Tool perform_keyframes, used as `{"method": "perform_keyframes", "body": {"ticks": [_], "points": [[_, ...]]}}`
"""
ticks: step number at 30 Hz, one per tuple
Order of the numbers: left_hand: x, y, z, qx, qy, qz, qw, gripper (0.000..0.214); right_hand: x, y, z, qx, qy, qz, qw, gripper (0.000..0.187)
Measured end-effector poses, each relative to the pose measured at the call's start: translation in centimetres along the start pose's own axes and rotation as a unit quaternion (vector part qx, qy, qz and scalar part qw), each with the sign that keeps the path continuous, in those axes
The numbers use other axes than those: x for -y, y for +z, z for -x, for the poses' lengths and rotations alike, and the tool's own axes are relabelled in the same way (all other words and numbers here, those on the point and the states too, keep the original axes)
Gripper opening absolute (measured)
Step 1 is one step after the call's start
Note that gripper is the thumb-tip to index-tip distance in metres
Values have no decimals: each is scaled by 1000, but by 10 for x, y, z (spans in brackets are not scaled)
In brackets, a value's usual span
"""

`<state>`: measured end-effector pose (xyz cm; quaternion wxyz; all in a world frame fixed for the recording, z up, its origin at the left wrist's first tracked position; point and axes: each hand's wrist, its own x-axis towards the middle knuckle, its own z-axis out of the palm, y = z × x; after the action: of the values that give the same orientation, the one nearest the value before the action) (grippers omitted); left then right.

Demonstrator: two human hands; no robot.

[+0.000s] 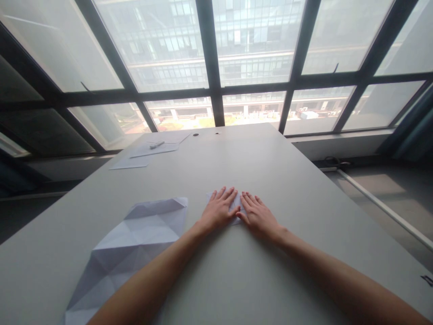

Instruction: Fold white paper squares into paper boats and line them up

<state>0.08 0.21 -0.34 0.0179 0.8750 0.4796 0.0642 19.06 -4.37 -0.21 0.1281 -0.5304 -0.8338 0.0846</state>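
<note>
A small piece of white paper (236,203), seemingly folded, lies on the table under both hands. My left hand (221,208) rests flat on its left part, fingers stretched out and pointing away from me. On its right part lies my right hand (259,214), also flat with the fingers extended. The two thumbs meet or nearly meet near the paper's lower middle. Most of the paper is covered by the hands, so its full shape is hidden. Left of my left forearm is a large creased white sheet (135,243), partly hidden behind that arm.
The white table (287,180) reaches toward a wall of windows. Flat white papers (135,161) lie at its far left, with a white pen-like object (157,145) on them. Two dark holes show near the far edge. A pale pipe (382,205) runs along the floor at right.
</note>
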Motion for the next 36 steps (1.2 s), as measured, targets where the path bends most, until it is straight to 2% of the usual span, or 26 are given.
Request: {"method": "perform_keyframes", "body": {"ticks": [13,24,31,36], "points": [[0,-1,0,5,-4,9,1000,65,-1,2,0,-2,3,5,1000,70],[0,2,0,-3,-4,9,1000,65,0,8,3,-11,123,30,992,87],[0,2,0,-4,0,10,1000,65,1,9,3,-18,127,39,991,85],[-1,0,0,3,-3,15,1000,65,3,6,3,-59,98,48,992,79]]}}
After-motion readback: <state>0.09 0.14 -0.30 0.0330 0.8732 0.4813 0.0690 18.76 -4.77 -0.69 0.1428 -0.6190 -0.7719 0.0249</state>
